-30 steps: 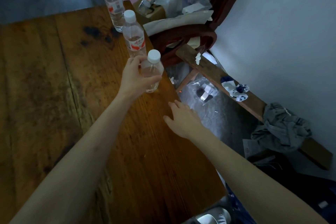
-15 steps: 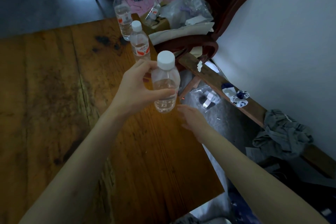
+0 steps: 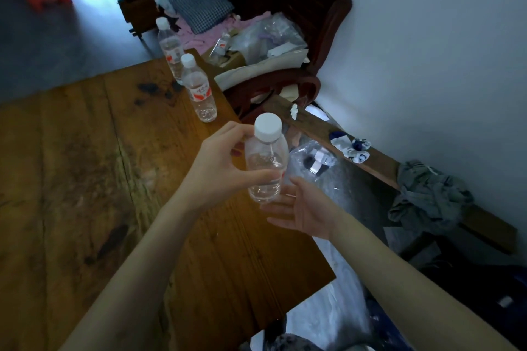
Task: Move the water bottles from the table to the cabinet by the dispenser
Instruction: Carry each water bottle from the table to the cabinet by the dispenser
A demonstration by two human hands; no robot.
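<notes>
- Left hand (image 3: 219, 168): my fingers and thumb curl round the body of the held bottle (image 3: 266, 168), clear of the table (image 3: 85, 179) and above its right edge; cap up, slight tilt.
- Right hand (image 3: 305, 208): palm up and fingers spread just beneath the bottle's base; I cannot tell whether it touches; it grips nothing.
- Middle bottle (image 3: 199, 91) and far bottle (image 3: 169, 48): upright near the table's far right corner, close together; not yet moved.
- Handling, as I judge it: thin clear plastic, full and so moderately heavy; walls likely flex under a squeeze; smooth and possibly slippery; best held mid-body at the label band, or supported under the base.
- Cabinet and dispenser: not in view.
- Chair (image 3: 313, 37): far right, piled with cloth and bags.
</notes>
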